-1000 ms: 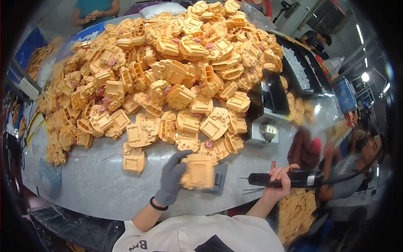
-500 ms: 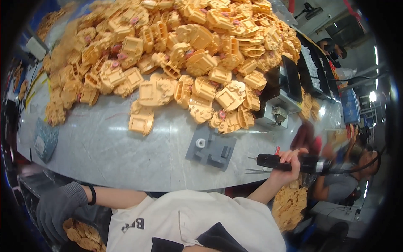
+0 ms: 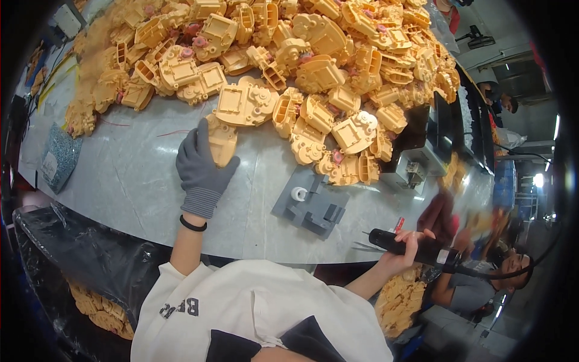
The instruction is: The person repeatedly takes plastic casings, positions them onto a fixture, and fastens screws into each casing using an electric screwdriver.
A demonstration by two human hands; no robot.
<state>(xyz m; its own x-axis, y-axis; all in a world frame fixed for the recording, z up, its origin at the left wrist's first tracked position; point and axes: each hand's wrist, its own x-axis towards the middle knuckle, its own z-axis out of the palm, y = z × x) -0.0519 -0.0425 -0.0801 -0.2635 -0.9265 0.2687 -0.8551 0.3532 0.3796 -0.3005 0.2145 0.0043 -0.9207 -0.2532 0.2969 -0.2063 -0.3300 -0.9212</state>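
Note:
My left hand [image 3: 201, 170], in a grey knitted glove, reaches over the table with fingers and thumb around a yellow plastic housing [image 3: 223, 143]. That housing lies at the near edge of a big heap of similar yellow housings [image 3: 313, 78]. My bare right hand [image 3: 405, 252] is wrapped round a black electric screwdriver [image 3: 437, 254], its thin bit pointing left and its cable trailing off to the right. Between my hands sits a dark grey fixture block [image 3: 310, 211] with a white round piece [image 3: 298, 193] on it and no housing in it.
A metal-and-black device [image 3: 416, 163] stands right of the heap. Tweezers [image 3: 367, 247] lie by the screwdriver tip. A bag of small bluish pieces [image 3: 59, 158] rests at the left. Black plastic sheeting [image 3: 90, 253] hangs below the table edge. A co-worker [image 3: 482, 283] sits at the right.
My left hand has come up from beside the table at the lower left and taken hold of the near housing. My right hand has moved slightly down with the screwdriver, now tilted.

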